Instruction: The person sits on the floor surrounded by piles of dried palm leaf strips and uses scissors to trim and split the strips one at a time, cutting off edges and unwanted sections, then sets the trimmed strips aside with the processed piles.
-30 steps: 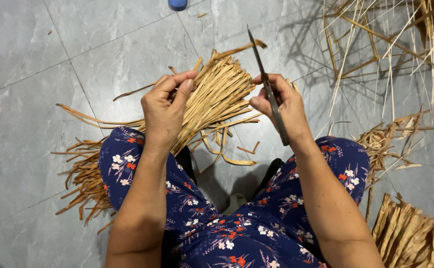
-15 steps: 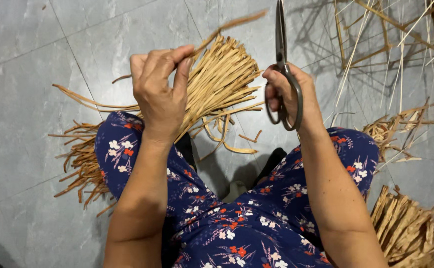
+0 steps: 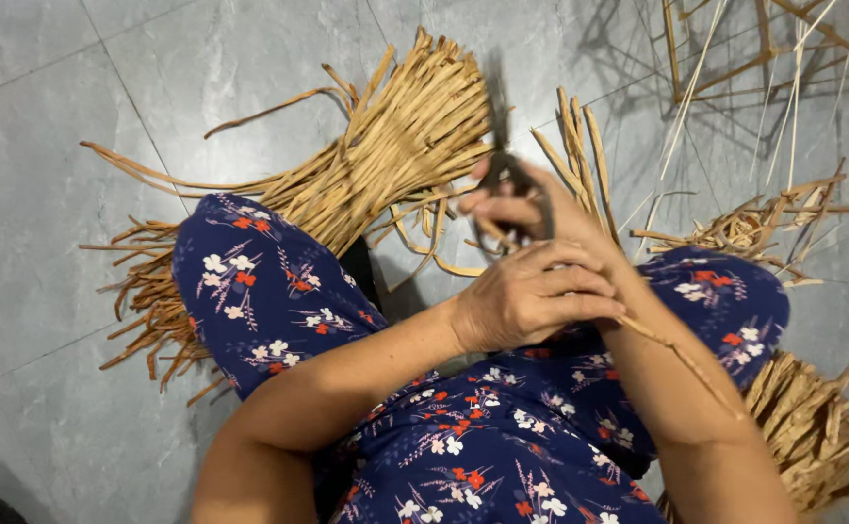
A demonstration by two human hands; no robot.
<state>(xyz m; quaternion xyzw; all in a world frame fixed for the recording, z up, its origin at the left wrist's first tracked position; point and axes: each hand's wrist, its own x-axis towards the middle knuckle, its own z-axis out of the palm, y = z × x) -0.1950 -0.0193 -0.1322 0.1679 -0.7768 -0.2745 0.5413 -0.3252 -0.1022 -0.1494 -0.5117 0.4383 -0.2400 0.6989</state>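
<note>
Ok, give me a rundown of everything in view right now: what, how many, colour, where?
Bundle of flat straw strips: one, tan, on the floor ahead of the left knee.
Darker strip pile: one, brown, floor beside the left leg.
Loose strips: a few, tan, upright behind the hands.
Strip heap: one, tan, by the right leg.
Thin sticks: many, pale, top right.
Floor tiles: grey.
Scissors: one, dark, blurred, in the right hand.
Single strip: one, tan, running over the right forearm.
Floral trousers: navy.
Left hand: crossed over the right wrist.
Right hand: grip on scissors.
</note>
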